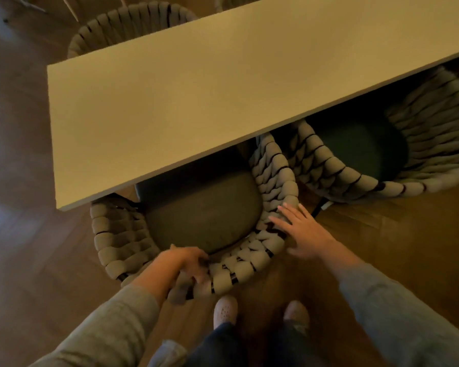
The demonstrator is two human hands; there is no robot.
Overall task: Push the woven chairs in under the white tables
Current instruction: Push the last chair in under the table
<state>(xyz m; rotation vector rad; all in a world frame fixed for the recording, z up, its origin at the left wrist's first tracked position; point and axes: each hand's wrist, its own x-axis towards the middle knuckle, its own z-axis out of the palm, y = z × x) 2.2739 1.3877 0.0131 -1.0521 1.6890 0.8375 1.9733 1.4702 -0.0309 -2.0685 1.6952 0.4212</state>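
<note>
You see a smooth matt white tabletop (196, 83), thick woven rope chair (122, 239) with cloth cushion (204, 215), and glossy wood floor (382, 234).

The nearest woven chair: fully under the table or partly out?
Partly out. The white table covers only the front of the woven chair; its seat cushion and backrest show.

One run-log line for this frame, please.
left hand: grips near chair backrest | right hand: flat on rim | chair partly under white table

Grey long sleeves (112, 321), dark trousers (217, 345) — pale perforated shoes (224, 309).
</note>
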